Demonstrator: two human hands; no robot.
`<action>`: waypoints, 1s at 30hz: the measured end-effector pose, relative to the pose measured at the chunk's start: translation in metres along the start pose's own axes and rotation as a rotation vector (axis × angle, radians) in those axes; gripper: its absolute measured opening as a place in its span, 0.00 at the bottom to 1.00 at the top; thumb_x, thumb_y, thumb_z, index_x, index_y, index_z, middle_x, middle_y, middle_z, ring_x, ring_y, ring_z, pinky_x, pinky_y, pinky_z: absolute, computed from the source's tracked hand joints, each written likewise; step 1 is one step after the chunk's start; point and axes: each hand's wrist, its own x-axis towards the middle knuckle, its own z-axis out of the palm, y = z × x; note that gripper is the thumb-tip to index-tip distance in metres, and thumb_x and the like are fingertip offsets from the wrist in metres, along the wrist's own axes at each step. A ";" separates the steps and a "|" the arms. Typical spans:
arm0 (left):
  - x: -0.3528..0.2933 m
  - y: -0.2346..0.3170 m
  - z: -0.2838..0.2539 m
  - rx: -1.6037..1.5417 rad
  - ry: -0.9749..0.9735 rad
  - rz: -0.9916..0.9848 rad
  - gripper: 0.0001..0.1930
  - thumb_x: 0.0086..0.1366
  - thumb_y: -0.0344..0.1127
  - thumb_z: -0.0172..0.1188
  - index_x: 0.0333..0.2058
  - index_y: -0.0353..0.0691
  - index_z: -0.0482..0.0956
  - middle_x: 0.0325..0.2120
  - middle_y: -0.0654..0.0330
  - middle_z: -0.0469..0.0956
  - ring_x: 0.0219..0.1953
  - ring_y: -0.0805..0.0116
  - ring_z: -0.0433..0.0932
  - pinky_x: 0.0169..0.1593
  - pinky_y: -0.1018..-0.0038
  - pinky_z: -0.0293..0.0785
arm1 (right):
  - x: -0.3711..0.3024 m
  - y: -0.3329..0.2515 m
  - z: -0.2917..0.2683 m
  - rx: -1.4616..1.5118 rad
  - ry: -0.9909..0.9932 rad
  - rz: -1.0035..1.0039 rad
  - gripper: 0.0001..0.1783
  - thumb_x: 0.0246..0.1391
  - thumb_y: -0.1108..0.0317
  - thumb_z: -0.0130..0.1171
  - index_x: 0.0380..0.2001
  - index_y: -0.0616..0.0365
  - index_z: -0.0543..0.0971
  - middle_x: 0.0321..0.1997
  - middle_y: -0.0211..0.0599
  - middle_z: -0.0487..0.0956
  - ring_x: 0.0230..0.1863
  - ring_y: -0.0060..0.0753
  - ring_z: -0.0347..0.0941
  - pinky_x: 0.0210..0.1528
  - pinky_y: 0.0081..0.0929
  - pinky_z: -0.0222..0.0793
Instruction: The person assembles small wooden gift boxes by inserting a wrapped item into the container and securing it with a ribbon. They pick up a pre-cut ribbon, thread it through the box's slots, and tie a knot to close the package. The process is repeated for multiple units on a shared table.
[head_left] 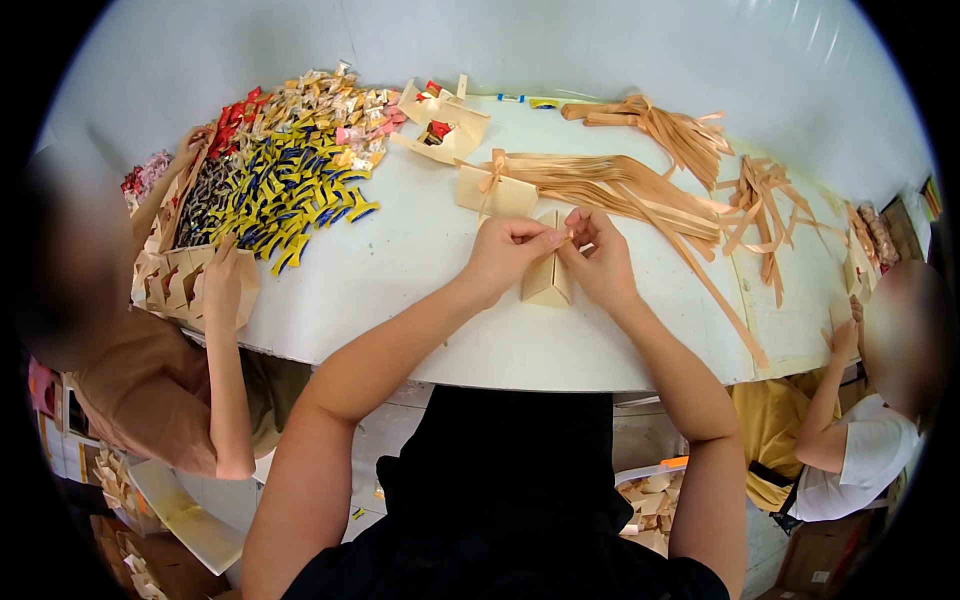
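On the table before me stands a small cream cardboard box [546, 284], its top narrowing to a ridge under my fingers. My left hand [506, 256] pinches at the box top, thumb and index finger pressed together. Close beside it, my right hand [602, 262] is closed too, its fingertips meeting the left ones. A short bit of peach ribbon [568, 238] shows between them; most of it is hidden by the fingers. Just beyond my left hand sits another cream box [500, 194] with a peach ribbon bow on top.
Bundles of peach ribbon [600, 178] stretch across the table's far right. Open cream boxes [447, 133] holding wrapped sweets stand behind. A heap of yellow and blue wrapped sweets [300, 185] covers the left side. Co-workers handle boxes at left [185, 285] and right [838, 318].
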 end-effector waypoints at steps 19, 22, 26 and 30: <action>0.051 -0.010 -0.058 0.757 0.782 0.688 0.25 0.76 0.47 0.60 0.58 0.29 0.78 0.50 0.45 0.77 0.56 0.44 0.75 0.64 0.55 0.70 | -0.004 -0.028 -0.011 -0.361 -0.315 -0.085 0.42 0.60 0.60 0.73 0.73 0.60 0.67 0.73 0.44 0.71 0.76 0.42 0.65 0.74 0.39 0.65; 0.067 -0.044 -0.096 0.921 0.594 0.674 0.21 0.77 0.43 0.59 0.56 0.31 0.79 0.49 0.48 0.79 0.51 0.52 0.78 0.59 0.60 0.73 | 0.000 -0.035 -0.016 -0.058 -0.552 0.018 0.45 0.53 0.64 0.75 0.72 0.57 0.67 0.71 0.49 0.74 0.72 0.45 0.69 0.73 0.36 0.66; 0.058 -0.031 -0.080 0.622 0.430 0.484 0.14 0.77 0.39 0.57 0.49 0.34 0.81 0.45 0.52 0.81 0.48 0.55 0.80 0.55 0.62 0.76 | -0.002 -0.049 -0.031 -0.103 -0.717 0.071 0.40 0.48 0.69 0.75 0.67 0.55 0.74 0.69 0.46 0.75 0.72 0.45 0.69 0.72 0.36 0.67; 0.042 -0.026 -0.054 0.656 0.274 0.509 0.08 0.76 0.33 0.56 0.44 0.35 0.81 0.41 0.54 0.82 0.46 0.55 0.81 0.52 0.63 0.76 | 0.003 -0.055 -0.037 -0.479 -0.523 -0.141 0.36 0.44 0.67 0.77 0.61 0.52 0.81 0.72 0.44 0.72 0.79 0.49 0.59 0.76 0.41 0.60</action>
